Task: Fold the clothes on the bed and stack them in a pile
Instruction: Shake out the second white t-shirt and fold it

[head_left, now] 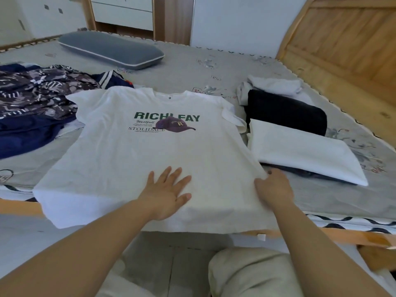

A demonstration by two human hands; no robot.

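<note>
A white T-shirt (120, 151) with green lettering and a purple cap print lies spread face up on the bed, its hem hanging over the near edge. My left hand (169, 191) rests flat on its lower middle, fingers apart. My right hand (273, 187) pinches the shirt's right side edge near the hem. To the right lie folded clothes: a white piece (300, 153) over a dark one, a black piece (285, 112) behind it and a light grey one (272, 84) further back. A heap of unfolded patterned and navy clothes (34, 103) lies to the left.
A grey pillow (111, 49) lies at the far side of the bed (192, 67). A wooden headboard (347, 46) rises on the right. The wooden bed rail (353, 235) runs along the near edge. White drawers stand beyond the bed. My knees show below.
</note>
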